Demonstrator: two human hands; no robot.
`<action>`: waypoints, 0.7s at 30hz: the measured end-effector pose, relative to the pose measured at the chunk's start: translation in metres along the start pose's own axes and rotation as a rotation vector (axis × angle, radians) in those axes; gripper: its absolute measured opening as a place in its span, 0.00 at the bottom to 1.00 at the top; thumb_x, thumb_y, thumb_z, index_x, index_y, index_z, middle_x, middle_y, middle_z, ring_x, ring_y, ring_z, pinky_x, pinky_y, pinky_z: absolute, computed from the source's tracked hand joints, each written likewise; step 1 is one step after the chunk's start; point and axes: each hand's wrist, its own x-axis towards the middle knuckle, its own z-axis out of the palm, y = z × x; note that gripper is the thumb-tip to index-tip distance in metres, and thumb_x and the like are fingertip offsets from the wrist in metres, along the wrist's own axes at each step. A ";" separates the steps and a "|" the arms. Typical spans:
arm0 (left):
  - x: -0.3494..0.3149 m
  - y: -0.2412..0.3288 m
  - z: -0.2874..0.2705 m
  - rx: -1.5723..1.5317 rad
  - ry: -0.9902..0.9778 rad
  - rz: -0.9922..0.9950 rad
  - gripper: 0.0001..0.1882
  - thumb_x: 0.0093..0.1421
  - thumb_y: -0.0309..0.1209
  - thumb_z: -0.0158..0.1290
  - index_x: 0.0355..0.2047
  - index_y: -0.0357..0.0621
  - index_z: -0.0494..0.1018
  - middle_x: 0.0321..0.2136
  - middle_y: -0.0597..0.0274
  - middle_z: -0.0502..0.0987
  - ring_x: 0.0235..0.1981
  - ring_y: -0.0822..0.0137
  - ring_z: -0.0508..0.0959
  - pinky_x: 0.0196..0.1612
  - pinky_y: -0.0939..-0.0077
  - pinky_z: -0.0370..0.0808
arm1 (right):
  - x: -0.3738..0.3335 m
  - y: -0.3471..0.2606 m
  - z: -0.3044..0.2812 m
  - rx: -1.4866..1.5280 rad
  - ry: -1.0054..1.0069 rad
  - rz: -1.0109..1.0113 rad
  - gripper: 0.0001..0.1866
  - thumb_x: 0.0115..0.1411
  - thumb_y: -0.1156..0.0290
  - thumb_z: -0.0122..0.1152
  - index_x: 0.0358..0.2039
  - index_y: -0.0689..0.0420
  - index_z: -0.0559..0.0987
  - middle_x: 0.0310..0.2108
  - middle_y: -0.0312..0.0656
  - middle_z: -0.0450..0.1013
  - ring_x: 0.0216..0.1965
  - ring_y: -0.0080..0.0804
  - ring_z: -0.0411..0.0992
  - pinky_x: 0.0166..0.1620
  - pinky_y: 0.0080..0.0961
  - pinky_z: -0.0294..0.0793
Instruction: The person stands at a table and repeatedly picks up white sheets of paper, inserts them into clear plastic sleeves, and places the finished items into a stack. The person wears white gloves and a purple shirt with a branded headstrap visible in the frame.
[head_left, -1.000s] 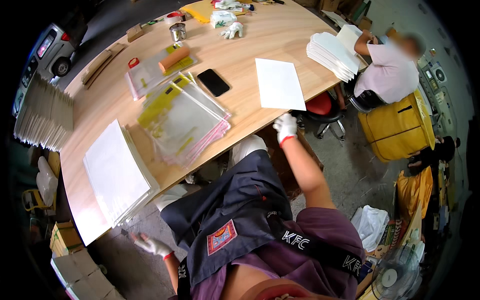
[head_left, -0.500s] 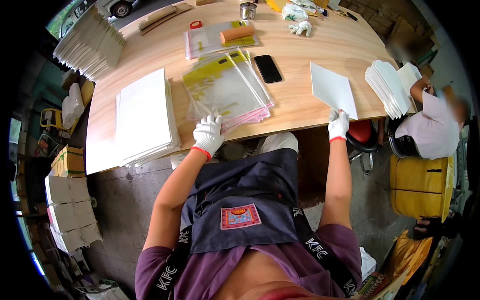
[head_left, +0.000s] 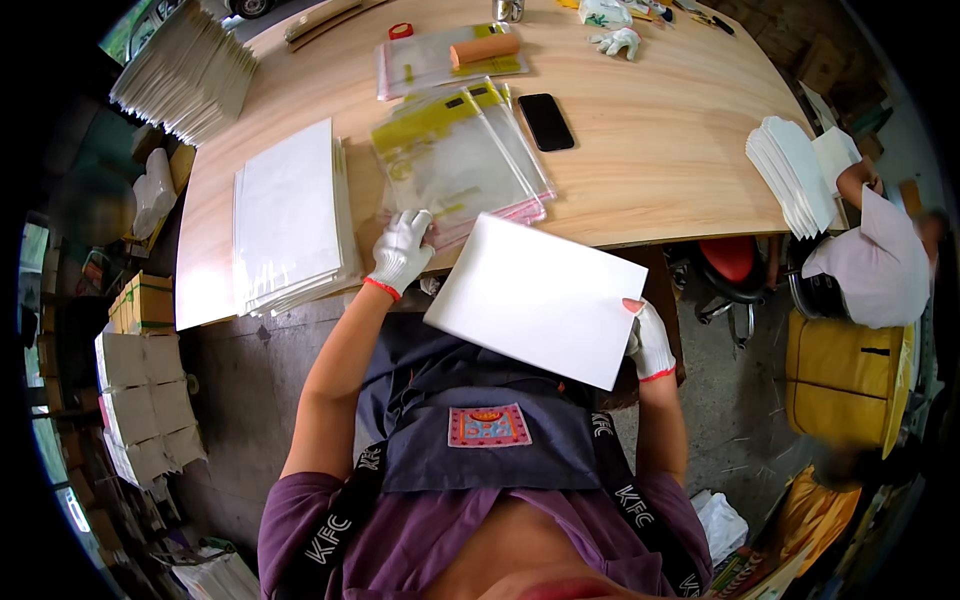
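Observation:
My right hand (head_left: 648, 340), in a white glove, grips the right edge of a white sheet (head_left: 535, 297) held up in front of my apron, off the table. My left hand (head_left: 402, 250), also gloved, rests on the near edge of a stack of clear plastic sleeves with yellow bands (head_left: 455, 165) lying at the front of the wooden table (head_left: 660, 150). Left of that stack sits a pile of white sheets (head_left: 290, 215).
A black phone (head_left: 546, 121) lies beside the sleeves. Further back are more sleeves with an orange roll (head_left: 484, 49) and a spare glove (head_left: 618, 42). A seated person (head_left: 880, 265) works at the right end beside a white stack (head_left: 790, 175). Cartons (head_left: 140, 400) stand at left.
My right hand has lifted the white sheet off the table toward my body. My left hand has moved onto the edge of the sleeve stack.

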 end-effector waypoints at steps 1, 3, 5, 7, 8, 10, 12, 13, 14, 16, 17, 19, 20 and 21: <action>-0.003 -0.002 0.002 0.000 0.033 0.014 0.10 0.47 0.26 0.53 0.31 0.52 0.70 0.35 0.63 0.73 0.41 0.56 0.73 0.35 0.58 0.74 | 0.001 0.003 0.000 0.054 0.032 -0.011 0.26 0.56 0.66 0.54 0.53 0.65 0.67 0.45 0.46 0.73 0.41 0.35 0.75 0.43 0.28 0.76; -0.005 0.001 -0.004 -0.005 0.149 0.039 0.05 0.48 0.26 0.52 0.28 0.51 0.70 0.31 0.62 0.73 0.38 0.57 0.74 0.34 0.60 0.74 | 0.001 0.008 0.002 0.159 0.051 -0.034 0.24 0.57 0.67 0.54 0.54 0.63 0.67 0.45 0.45 0.73 0.41 0.35 0.75 0.41 0.28 0.78; 0.001 -0.004 -0.001 -0.086 0.115 -0.002 0.04 0.49 0.27 0.52 0.27 0.50 0.70 0.29 0.60 0.73 0.35 0.56 0.75 0.33 0.60 0.74 | -0.001 0.016 0.012 0.214 0.114 -0.050 0.22 0.58 0.68 0.54 0.53 0.61 0.67 0.44 0.43 0.73 0.40 0.35 0.75 0.40 0.26 0.78; 0.004 -0.003 -0.008 -0.213 0.089 -0.019 0.05 0.50 0.23 0.50 0.29 0.47 0.71 0.25 0.57 0.71 0.29 0.55 0.75 0.32 0.63 0.72 | 0.002 0.030 0.002 0.260 0.118 -0.018 0.20 0.59 0.69 0.54 0.52 0.61 0.68 0.43 0.42 0.73 0.41 0.34 0.75 0.40 0.25 0.78; 0.008 -0.003 -0.009 -0.332 0.101 -0.006 0.07 0.50 0.22 0.49 0.30 0.46 0.71 0.26 0.57 0.71 0.29 0.55 0.75 0.31 0.63 0.72 | 0.003 0.034 -0.005 0.269 0.090 0.005 0.19 0.59 0.69 0.53 0.51 0.61 0.69 0.43 0.42 0.73 0.41 0.34 0.75 0.40 0.25 0.78; 0.015 -0.005 -0.015 -0.560 0.133 0.014 0.11 0.49 0.18 0.47 0.32 0.46 0.72 0.26 0.56 0.71 0.29 0.56 0.75 0.30 0.65 0.71 | 0.003 0.032 0.006 0.272 0.073 0.023 0.17 0.60 0.70 0.53 0.49 0.60 0.70 0.43 0.42 0.73 0.41 0.34 0.75 0.40 0.26 0.78; 0.014 0.000 -0.022 -0.492 0.163 0.087 0.16 0.47 0.14 0.44 0.36 0.42 0.74 0.26 0.56 0.70 0.24 0.59 0.71 0.29 0.72 0.70 | -0.003 0.028 0.026 0.256 0.109 0.004 0.15 0.61 0.70 0.53 0.47 0.60 0.71 0.42 0.42 0.73 0.41 0.33 0.74 0.40 0.26 0.78; 0.013 0.004 -0.025 -0.446 0.132 0.100 0.17 0.47 0.14 0.45 0.35 0.42 0.74 0.27 0.57 0.70 0.24 0.60 0.71 0.29 0.72 0.70 | -0.005 0.025 0.039 0.282 0.164 -0.007 0.13 0.61 0.70 0.52 0.46 0.61 0.71 0.40 0.40 0.74 0.39 0.31 0.74 0.40 0.24 0.77; 0.011 0.007 -0.026 -0.401 0.100 0.114 0.17 0.47 0.14 0.45 0.35 0.43 0.74 0.28 0.57 0.71 0.23 0.60 0.70 0.29 0.72 0.70 | -0.005 0.029 0.043 0.284 0.131 -0.008 0.13 0.62 0.70 0.52 0.46 0.60 0.71 0.40 0.40 0.73 0.39 0.30 0.74 0.40 0.23 0.77; 0.005 0.015 -0.022 -0.403 0.137 0.118 0.18 0.46 0.14 0.45 0.36 0.44 0.74 0.30 0.58 0.72 0.23 0.60 0.70 0.28 0.72 0.69 | -0.009 0.033 0.047 0.292 0.068 -0.009 0.13 0.62 0.69 0.52 0.45 0.60 0.71 0.39 0.39 0.73 0.38 0.28 0.74 0.40 0.21 0.76; -0.003 0.022 -0.020 -0.458 0.148 0.105 0.19 0.45 0.14 0.46 0.36 0.44 0.74 0.30 0.58 0.72 0.24 0.60 0.70 0.28 0.73 0.69 | -0.011 0.037 0.052 0.284 0.054 -0.023 0.14 0.63 0.68 0.50 0.48 0.60 0.70 0.41 0.40 0.73 0.41 0.28 0.73 0.43 0.23 0.75; -0.011 0.036 -0.008 -0.535 0.380 0.102 0.26 0.43 0.12 0.47 0.44 0.45 0.72 0.34 0.58 0.74 0.27 0.63 0.74 0.29 0.75 0.71 | -0.014 0.040 0.062 0.247 0.026 -0.046 0.16 0.64 0.66 0.50 0.50 0.59 0.69 0.44 0.40 0.72 0.44 0.28 0.72 0.47 0.24 0.73; -0.016 0.047 0.005 -0.793 0.460 -0.077 0.28 0.47 0.13 0.49 0.50 0.47 0.66 0.38 0.58 0.74 0.31 0.63 0.76 0.33 0.74 0.74 | -0.017 0.038 0.068 0.221 0.012 -0.049 0.16 0.64 0.66 0.50 0.50 0.59 0.69 0.45 0.40 0.71 0.45 0.28 0.71 0.47 0.24 0.72; -0.018 0.062 0.014 -1.067 0.586 -0.233 0.31 0.51 0.15 0.50 0.56 0.48 0.59 0.42 0.58 0.73 0.36 0.63 0.77 0.38 0.73 0.77 | -0.020 0.035 0.073 0.214 0.016 -0.054 0.17 0.64 0.66 0.50 0.51 0.59 0.69 0.44 0.40 0.72 0.43 0.27 0.72 0.44 0.23 0.73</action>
